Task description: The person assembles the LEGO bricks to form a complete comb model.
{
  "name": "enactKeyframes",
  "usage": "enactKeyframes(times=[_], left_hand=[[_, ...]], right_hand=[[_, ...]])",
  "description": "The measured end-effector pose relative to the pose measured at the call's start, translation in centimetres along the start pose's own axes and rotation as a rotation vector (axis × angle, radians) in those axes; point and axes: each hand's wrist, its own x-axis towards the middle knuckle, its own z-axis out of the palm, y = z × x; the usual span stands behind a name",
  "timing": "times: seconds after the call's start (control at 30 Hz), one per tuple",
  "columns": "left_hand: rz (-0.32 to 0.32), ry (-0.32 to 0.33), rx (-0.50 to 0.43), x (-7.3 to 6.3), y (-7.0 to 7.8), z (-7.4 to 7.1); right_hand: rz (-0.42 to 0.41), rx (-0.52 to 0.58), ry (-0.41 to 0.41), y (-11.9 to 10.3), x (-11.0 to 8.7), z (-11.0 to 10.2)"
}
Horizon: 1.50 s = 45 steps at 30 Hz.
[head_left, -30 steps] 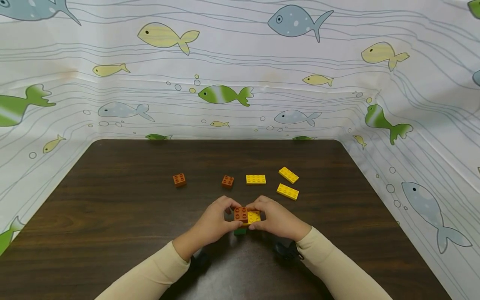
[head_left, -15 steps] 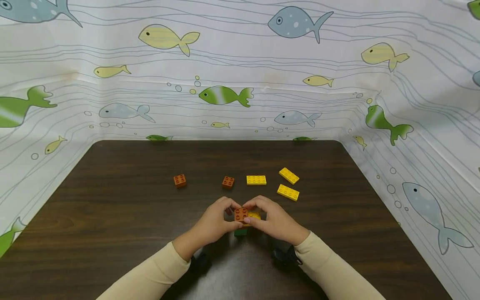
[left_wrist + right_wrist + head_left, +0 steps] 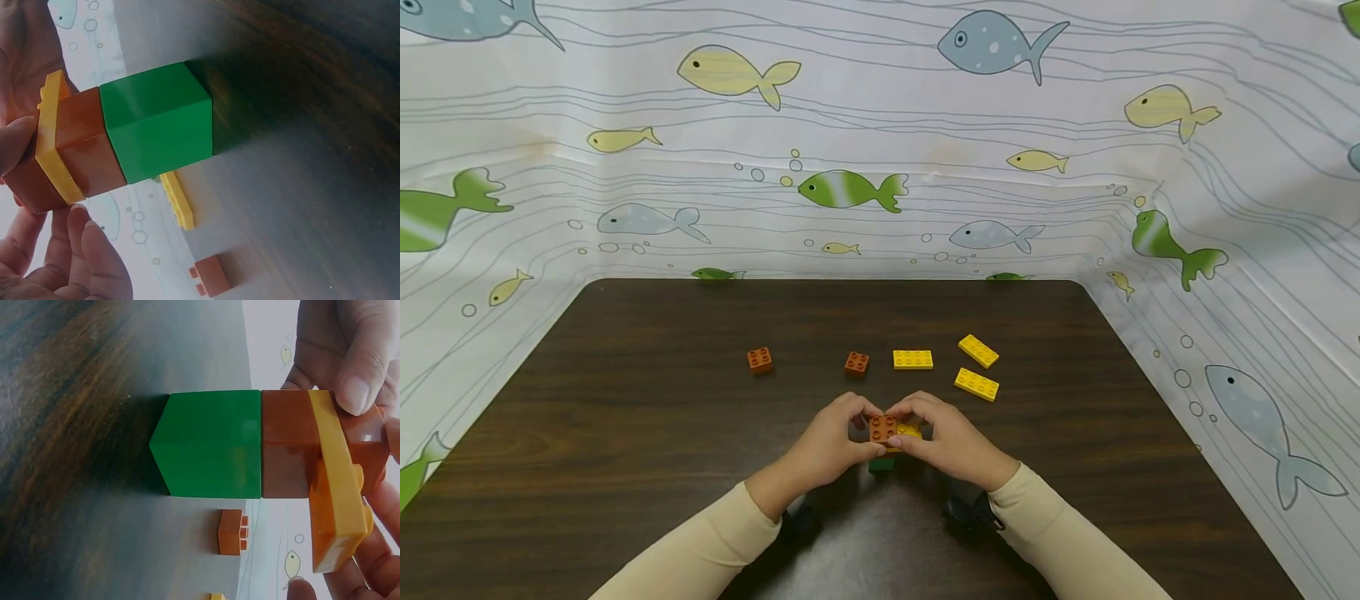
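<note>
A toy building-brick stack stands upright on the table between both hands. From bottom to top it has a green block (image 3: 209,444), a brown brick (image 3: 287,444), a yellow plate (image 3: 340,487) sticking out to the right, and another brown brick (image 3: 882,427). The left hand (image 3: 827,442) pinches that top brown brick from the left, thumb at its near side and forefinger at its far side. From the right, the right hand (image 3: 955,437) pinches the same brick and partly covers the yellow plate. Some fingers are hidden behind the stack in the head view.
Beyond the hands lie two loose brown bricks (image 3: 760,360) and three yellow plates (image 3: 913,360) on the dark wooden table (image 3: 647,400). A white fish-patterned curtain (image 3: 880,117) surrounds the table's back and sides.
The right hand has shifted left, from around the yellow plate's end to the top brown brick. The left hand and the loose pieces stay in place.
</note>
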Motion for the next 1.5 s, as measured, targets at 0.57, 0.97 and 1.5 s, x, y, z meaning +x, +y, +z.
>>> enactKeyframes(times=[0.57, 0.97, 1.5], left_hand=[[0.014, -0.022, 0.019, 0.2, 0.2, -0.3], [0.009, 0.008, 0.021, -0.2, 0.1, 0.1], [-0.08, 0.005, -0.11, 0.3, -0.3, 0.4]], right_hand=[[-0.033, 0.014, 0.0, 0.2, 0.0, -0.1], [-0.01, 0.009, 0.029, 1.1, 0.2, -1.2], [0.171, 0.024, 0.244, 4.3, 1.2, -5.7]])
